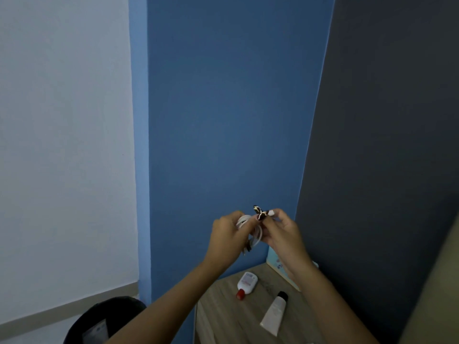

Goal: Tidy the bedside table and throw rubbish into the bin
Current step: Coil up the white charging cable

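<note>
I hold the coiled white charging cable (258,235) up above the wooden bedside table (223,312): left hand (227,234) curled round the loops, right hand (283,232) pinching at the small black tie (259,212) on top. Light and floppy, I judge; best gripped across the bundled loops.

Your left hand (228,234) and right hand (283,232) are on bare forearms (173,294), and some of your nails (259,214) look long and dark with pale lines.
</note>
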The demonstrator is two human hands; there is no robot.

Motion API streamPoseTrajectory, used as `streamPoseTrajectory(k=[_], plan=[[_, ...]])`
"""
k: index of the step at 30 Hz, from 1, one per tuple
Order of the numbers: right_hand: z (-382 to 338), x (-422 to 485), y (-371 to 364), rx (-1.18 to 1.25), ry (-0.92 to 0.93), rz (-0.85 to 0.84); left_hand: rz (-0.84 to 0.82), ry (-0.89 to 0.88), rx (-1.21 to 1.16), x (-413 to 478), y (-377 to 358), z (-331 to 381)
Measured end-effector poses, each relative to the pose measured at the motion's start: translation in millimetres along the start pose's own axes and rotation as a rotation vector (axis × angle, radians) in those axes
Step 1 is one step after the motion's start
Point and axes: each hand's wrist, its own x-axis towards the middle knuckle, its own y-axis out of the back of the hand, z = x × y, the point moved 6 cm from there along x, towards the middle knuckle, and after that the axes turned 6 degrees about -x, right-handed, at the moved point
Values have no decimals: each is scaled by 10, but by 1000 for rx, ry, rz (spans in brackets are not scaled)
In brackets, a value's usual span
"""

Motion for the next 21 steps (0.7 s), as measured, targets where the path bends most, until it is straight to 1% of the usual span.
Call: streamPoseTrajectory(k=[2, 4, 7, 9, 10, 13, 14, 15, 18, 21], plan=[[50, 40, 16, 70, -47, 72, 15, -74, 139, 3, -22, 14], [75, 48, 18, 91, -35, 136, 15, -133, 238, 17, -36, 20], [85, 11, 13, -94, 53, 222, -8, -175, 401, 63, -42, 21], [97, -12, -14, -200, 101, 192, -3, -184, 482, 110, -26, 23], [94, -26, -40, -212, 106, 135, 3, -193, 524, 133, -9, 40], [49, -79, -208, -189, 126, -134, -7, -203, 581, 202, 44, 86], [45, -82, -238, -219, 139, -177, -21, -197, 588, 219, 45, 93], [40, -70, -236, -265, 147, -166, -36, -196, 597, 226, 33, 102], [78, -9, -141, -363, 141, -50, -67, -239, 577, 195, -24, 146], [123, -5, -93, -325, 91, -66, -84, -294, 542, 180, -50, 144]])
